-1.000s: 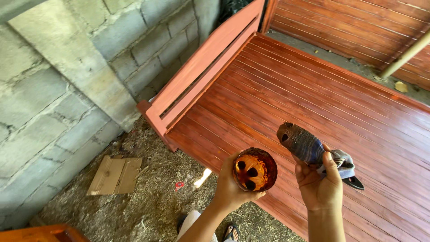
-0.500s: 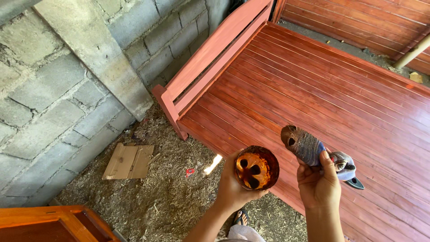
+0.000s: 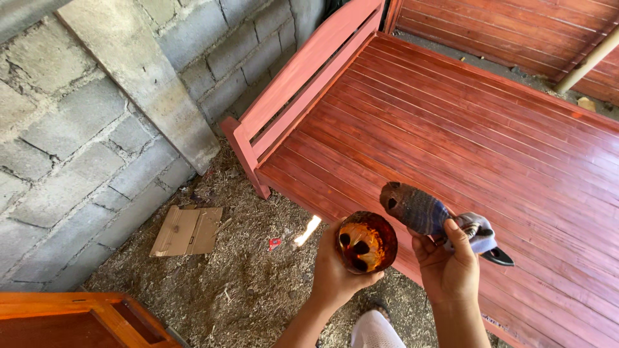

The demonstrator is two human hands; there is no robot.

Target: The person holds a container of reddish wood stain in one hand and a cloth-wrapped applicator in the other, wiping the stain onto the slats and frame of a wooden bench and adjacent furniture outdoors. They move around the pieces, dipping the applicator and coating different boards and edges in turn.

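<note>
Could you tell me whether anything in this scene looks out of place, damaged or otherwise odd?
Little stands out. A torn, flattened piece of cardboard and a small red scrap lie loose on the straw-littered ground beside the red-stained wooden bed frame. The cloth-wrapped applicator in the right hand is heavily stained. The stain cup in the left hand isn't spilling.

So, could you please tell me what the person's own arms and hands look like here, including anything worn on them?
Both forearms are bare as far as the picture shows: no sleeves, gloves, watch or bands. The left hand and the right hand rise from the bottom edge, with no rings that I can make out. The upper arms are out of view, so short sleeves cannot be ruled out.
</note>
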